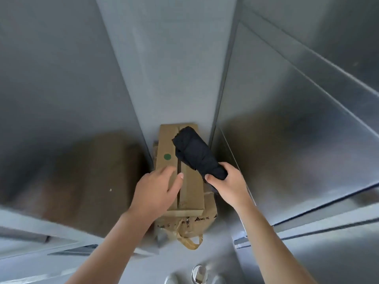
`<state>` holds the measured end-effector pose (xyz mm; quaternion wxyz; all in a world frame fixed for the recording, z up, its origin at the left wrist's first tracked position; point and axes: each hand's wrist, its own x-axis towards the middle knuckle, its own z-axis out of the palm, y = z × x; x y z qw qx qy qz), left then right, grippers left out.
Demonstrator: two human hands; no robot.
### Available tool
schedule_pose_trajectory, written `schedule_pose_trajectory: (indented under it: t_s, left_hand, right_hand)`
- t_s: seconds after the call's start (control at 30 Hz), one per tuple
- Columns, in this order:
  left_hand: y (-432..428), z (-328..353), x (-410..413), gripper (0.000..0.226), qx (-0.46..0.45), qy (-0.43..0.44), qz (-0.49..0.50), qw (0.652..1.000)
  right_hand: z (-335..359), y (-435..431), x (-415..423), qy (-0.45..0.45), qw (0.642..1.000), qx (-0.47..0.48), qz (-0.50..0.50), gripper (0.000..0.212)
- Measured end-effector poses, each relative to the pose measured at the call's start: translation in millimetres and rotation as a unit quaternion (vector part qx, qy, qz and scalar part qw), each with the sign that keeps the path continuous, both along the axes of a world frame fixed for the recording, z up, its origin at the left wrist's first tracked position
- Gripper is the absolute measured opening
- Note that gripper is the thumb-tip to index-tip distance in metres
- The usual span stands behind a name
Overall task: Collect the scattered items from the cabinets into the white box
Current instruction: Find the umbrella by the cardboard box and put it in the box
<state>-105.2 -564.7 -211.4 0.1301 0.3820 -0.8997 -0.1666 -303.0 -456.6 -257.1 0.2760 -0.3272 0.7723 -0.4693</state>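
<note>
Black folded umbrella (196, 154) in right hand (227, 181) grip, left hand (155, 187) loose over green-dot cardboard box (191, 191)

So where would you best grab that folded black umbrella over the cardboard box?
Its near, narrower end, coming from the right. The folded black umbrella slants away over the cardboard box, probably slim enough there for fingers to wrap; the far end is bulkier, with loose folds. The right-hand grip holds it there.

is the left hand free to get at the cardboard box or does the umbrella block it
Probably yes: the open left hand holds nothing and hovers over the cardboard box. The folded umbrella, gripped by the right hand, covers only the far right side.
</note>
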Motion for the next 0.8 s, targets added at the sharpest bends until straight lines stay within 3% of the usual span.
schedule_pose_trajectory:
  t_s: [0.3,0.8]
  left_hand:
    - [10.5,87.1,8.8,0.06,-0.066,0.076,0.002,0.995]
    - [31.5,88.4,35.7,0.057,-0.082,0.118,-0.041,0.989]
  right_hand:
    - [120.9,31.1,17.1,0.059,0.989,-0.132,-0.011,0.016]
    - [127.9,60.7,68.1,0.037,0.984,-0.163,-0.059,0.02]
